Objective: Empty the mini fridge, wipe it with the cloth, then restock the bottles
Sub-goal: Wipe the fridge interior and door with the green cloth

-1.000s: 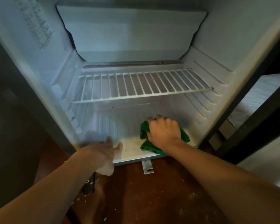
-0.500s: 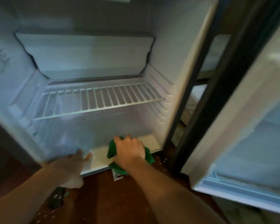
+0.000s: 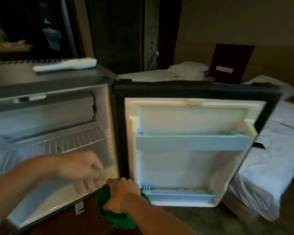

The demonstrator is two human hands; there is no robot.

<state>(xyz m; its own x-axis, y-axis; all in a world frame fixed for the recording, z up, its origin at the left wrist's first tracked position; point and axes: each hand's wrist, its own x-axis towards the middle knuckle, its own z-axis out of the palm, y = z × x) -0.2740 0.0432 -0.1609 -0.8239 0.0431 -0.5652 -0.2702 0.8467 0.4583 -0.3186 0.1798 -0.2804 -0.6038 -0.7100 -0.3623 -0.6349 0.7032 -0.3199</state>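
The mini fridge stands open with bare white walls and one wire shelf inside. Its door is swung wide to the right and shows two door racks with nothing in them. My right hand grips a bunched green cloth just outside the fridge's lower front corner, near the hinge side. My left hand hovers blurred in front of the fridge floor with loosely curled fingers and holds nothing. No bottles are in view.
A white remote control lies on top of the fridge. A bed with white sheets sits to the right, behind the open door. A dark red folder leans at the back. Brown floor lies below the fridge.
The view swung right and up, bringing the open door and the bed into sight. My right hand pulled the green cloth off the fridge floor to the front corner. My left hand left the front lip.
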